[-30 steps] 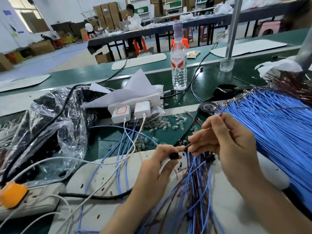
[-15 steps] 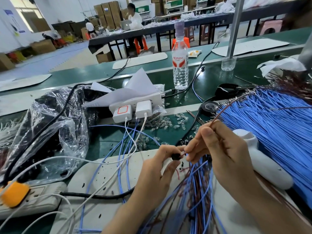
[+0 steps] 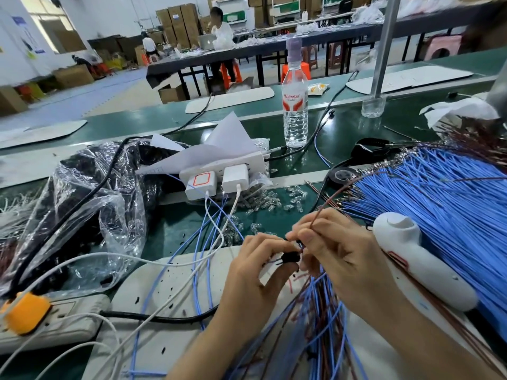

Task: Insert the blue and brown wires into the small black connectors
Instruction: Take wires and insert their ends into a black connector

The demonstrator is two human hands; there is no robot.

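Pinches a small black connector (image 3: 291, 257) in the left hand (image 3: 252, 275), thumb below and curled fingers above, just over the white board (image 3: 164, 286) at the near edge of the green tabletop (image 3: 175, 226). Pinches a brown wire (image 3: 333, 197) in the right hand (image 3: 343, 259), fingers pressed together round it, with the wire's lower end right at the connector; cannot tell whether the tip sits inside. Above the right hand, the free length of that wire arching up and to the right, toward the fanned bundle of blue wires (image 3: 444, 204) spread over the right of the tabletop, with a darker brown bundle (image 3: 472, 144) behind it. Works directly above a loose heap of blue and brown leads (image 3: 323, 319) trailing toward the near edge between both wrists. Just beside the right hand, lying on the blue bundle: a white handheld device (image 3: 419, 264). Beyond the hands: a black tape roll (image 3: 341, 175), a scatter of small clear parts (image 3: 263, 201), and a white power strip (image 3: 219, 171) with two chargers plugged in and folded paper (image 3: 227, 141) on top. Farther back, standing upright: a water bottle (image 3: 295, 105). To the left: a crumpled clear plastic bag (image 3: 82, 209). At the near left: a second power strip (image 3: 60, 322) carrying an orange plug (image 3: 26, 311).
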